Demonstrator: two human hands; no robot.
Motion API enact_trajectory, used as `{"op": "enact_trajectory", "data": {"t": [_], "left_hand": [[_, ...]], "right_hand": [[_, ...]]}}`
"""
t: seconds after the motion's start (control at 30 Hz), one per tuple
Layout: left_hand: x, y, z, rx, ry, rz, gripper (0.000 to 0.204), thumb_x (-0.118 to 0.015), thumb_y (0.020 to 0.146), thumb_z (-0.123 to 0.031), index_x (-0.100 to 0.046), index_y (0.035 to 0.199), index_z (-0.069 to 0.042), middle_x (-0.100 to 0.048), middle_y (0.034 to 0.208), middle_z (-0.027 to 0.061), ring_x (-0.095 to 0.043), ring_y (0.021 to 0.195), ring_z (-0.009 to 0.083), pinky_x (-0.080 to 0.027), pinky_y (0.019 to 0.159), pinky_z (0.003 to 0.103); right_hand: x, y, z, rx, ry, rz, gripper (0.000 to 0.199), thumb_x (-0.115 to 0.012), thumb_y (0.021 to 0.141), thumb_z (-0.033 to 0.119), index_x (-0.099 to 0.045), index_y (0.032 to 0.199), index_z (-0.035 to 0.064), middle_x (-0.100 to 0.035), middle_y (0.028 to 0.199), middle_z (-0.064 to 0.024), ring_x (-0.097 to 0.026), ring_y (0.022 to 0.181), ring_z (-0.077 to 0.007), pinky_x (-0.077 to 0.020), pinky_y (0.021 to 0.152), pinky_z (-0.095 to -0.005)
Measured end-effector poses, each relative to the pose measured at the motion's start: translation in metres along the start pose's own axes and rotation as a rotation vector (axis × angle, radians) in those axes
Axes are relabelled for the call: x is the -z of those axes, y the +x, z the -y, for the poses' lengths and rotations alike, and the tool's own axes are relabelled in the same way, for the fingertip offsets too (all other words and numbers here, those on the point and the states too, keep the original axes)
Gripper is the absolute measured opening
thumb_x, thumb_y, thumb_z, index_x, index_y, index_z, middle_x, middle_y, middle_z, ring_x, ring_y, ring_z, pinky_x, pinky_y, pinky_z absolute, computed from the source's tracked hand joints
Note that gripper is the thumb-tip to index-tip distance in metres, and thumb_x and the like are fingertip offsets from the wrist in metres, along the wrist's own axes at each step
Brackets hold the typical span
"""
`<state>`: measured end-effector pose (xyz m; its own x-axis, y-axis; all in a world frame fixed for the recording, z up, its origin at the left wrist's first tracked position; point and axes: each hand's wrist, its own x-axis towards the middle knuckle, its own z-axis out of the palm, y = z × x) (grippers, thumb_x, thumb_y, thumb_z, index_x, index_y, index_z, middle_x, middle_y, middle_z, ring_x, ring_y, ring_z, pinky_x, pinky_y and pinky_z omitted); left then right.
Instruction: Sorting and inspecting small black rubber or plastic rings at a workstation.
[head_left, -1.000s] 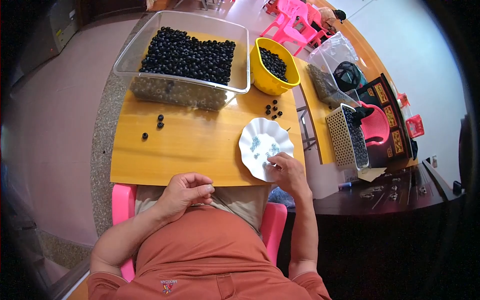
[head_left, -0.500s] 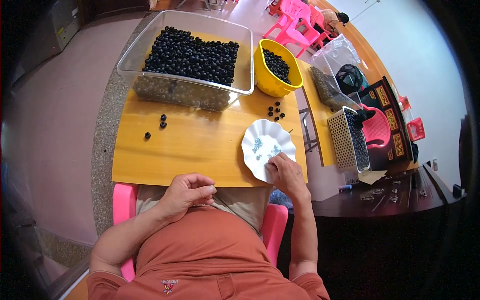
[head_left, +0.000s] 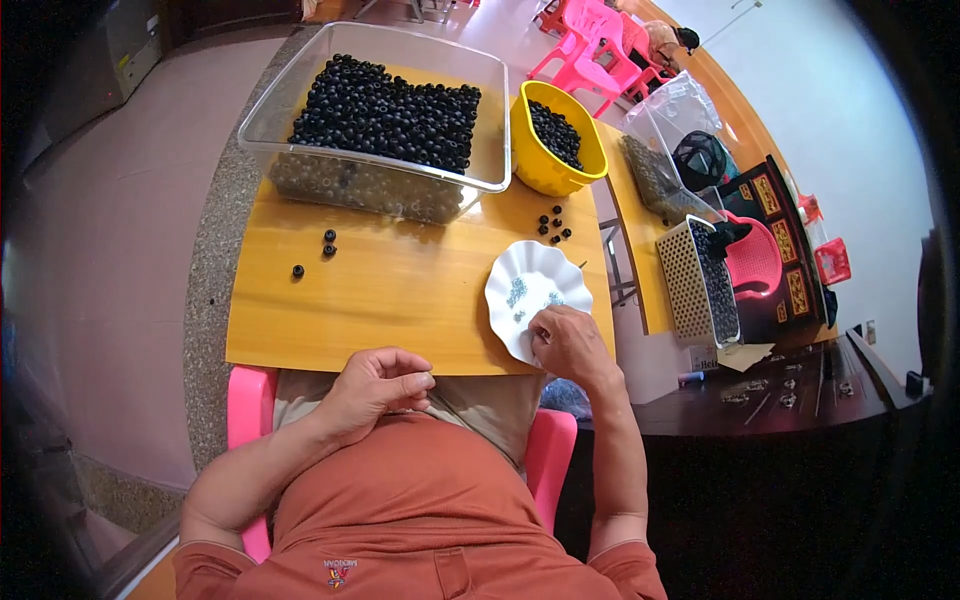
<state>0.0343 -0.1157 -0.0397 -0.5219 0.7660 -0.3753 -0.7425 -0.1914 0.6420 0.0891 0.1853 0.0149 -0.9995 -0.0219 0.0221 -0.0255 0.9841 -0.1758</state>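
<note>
head view, and i'm looking down on a wooden worktop (head_left: pixel 400 300) in the middle of the frame. my right hand (head_left: pixel 570 345) sits at the lower edge of a white scalloped dish (head_left: pixel 535 295), right of centre, fingers curled down onto the dish among small pale bits lying there; whether that grip is pinching one, i cannot tell. my left hand (head_left: pixel 375 390) is below the near edge of the worktop, over my lap, thumb and fingertips pressed together in a closed pinch; anything between them is too small to make out. at the top, a clear tub (head_left: pixel 385 125) full of black beads, with a yellow bowl (head_left: pixel 555 140) of the same just to its right. loose black beads (head_left: pixel 553 225) lie between bowl and dish, a few more (head_left: pixel 322 245) toward the left.
</note>
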Motion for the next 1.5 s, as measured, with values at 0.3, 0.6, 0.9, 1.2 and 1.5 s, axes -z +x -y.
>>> {"op": "enact_trajectory", "data": {"t": [0.3, 0.6, 0.9, 1.2, 1.5], "left_hand": [[0.000, 0.001, 0.001, 0.001, -0.001, 0.000, 0.017, -0.066, 0.088, -0.006, -0.061, 0.104, 0.000, -0.067, 0.092, 0.0104, -0.067, 0.077, 0.0165, -0.059, 0.073, 0.029], [0.000, 0.000, 0.000, 0.003, -0.002, -0.007, 0.016, -0.066, 0.088, -0.006, -0.061, 0.103, 0.000, -0.067, 0.092, 0.0093, -0.067, 0.077, 0.0159, -0.058, 0.073, 0.029], [0.000, 0.000, -0.001, -0.001, 0.009, -0.003, 0.017, -0.067, 0.088, -0.008, -0.061, 0.103, 0.000, -0.067, 0.092, 0.0087, -0.067, 0.078, 0.0151, -0.058, 0.073, 0.029], [0.000, 0.001, -0.001, 0.007, 0.005, -0.004, 0.017, -0.066, 0.088, -0.008, -0.061, 0.103, 0.000, -0.067, 0.092, 0.0090, -0.067, 0.077, 0.0151, -0.058, 0.074, 0.029], [0.000, -0.001, 0.001, -0.008, 0.051, -0.003, 0.018, -0.067, 0.088, -0.008, -0.062, 0.103, 0.000, -0.067, 0.092, 0.0089, -0.067, 0.077, 0.0150, -0.057, 0.071, 0.027]], "right_hand": [[0.006, 0.002, -0.001, -0.001, 0.083, 0.069, 0.012, -0.057, 0.074, 0.006, -0.067, 0.077, 0.0012, -0.064, 0.080, -0.0182, -0.062, 0.079, -0.0364, -0.0498, 0.075, -0.0433], [0.005, -0.001, -0.002, 0.003, 0.167, 0.036, 0.009, -0.059, 0.072, 0.006, -0.065, 0.077, 0.0000, -0.063, 0.078, -0.0178, -0.062, 0.075, -0.0383, -0.0501, 0.072, -0.0427], [-0.003, -0.007, -0.009, -0.038, 0.438, -0.047, 0.008, -0.063, 0.068, 0.003, -0.063, 0.076, -0.0003, -0.060, 0.070, -0.0115, -0.060, 0.063, -0.0203, -0.0475, 0.059, -0.0304], [-0.004, -0.016, -0.014, -0.094, 0.698, -0.256, 0.012, -0.059, 0.070, 0.000, -0.065, 0.080, 0.0002, -0.062, 0.072, -0.0009, -0.055, 0.065, -0.0065, -0.0450, 0.060, -0.0221], [-0.018, -0.021, -0.008, -0.127, 1.033, -0.312, 0.012, -0.058, 0.071, -0.005, -0.065, 0.080, -0.0006, -0.061, 0.076, -0.0010, -0.053, 0.066, -0.0058, -0.0420, 0.060, -0.0199]]}}
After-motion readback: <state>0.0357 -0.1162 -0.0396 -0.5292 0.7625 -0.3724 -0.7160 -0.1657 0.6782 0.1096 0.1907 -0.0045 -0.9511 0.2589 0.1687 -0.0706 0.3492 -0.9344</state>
